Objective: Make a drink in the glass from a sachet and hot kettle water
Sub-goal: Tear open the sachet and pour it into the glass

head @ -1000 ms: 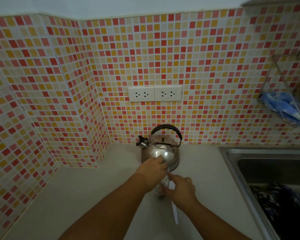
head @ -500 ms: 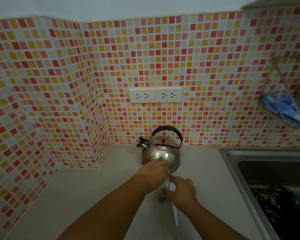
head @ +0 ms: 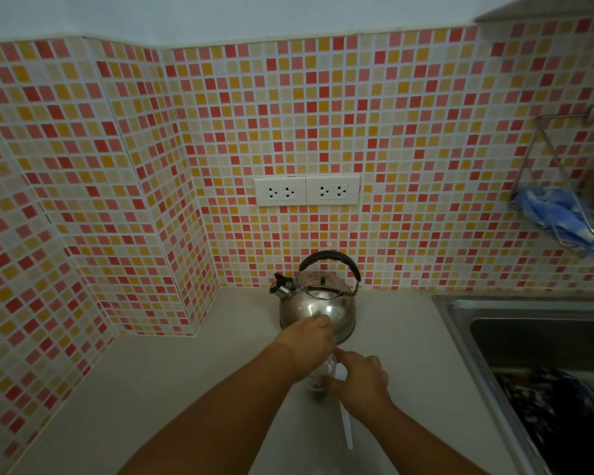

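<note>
A clear glass (head: 318, 389) stands on the pale counter (head: 186, 389) with a dark bit at its bottom, mostly hidden by my hands. My left hand (head: 307, 347) is curled tight right above the glass's mouth. Only a small pale tip of what seems to be the sachet (head: 318, 315) shows at its fingertips. My right hand (head: 359, 380) wraps the glass from the right side. The steel kettle (head: 318, 303) with its black handle sits just behind my hands against the tiled wall, spout to the left.
A white spoon (head: 346, 426) lies on the counter under my right wrist. The steel sink (head: 460, 313) with dark things in it is at the right. A wire rack with a blue cloth (head: 559, 214) hangs on the wall. Two sockets (head: 307, 190) sit above the kettle.
Both hands stay at the glass in nearly the same pose. The view has tilted up slightly.
</note>
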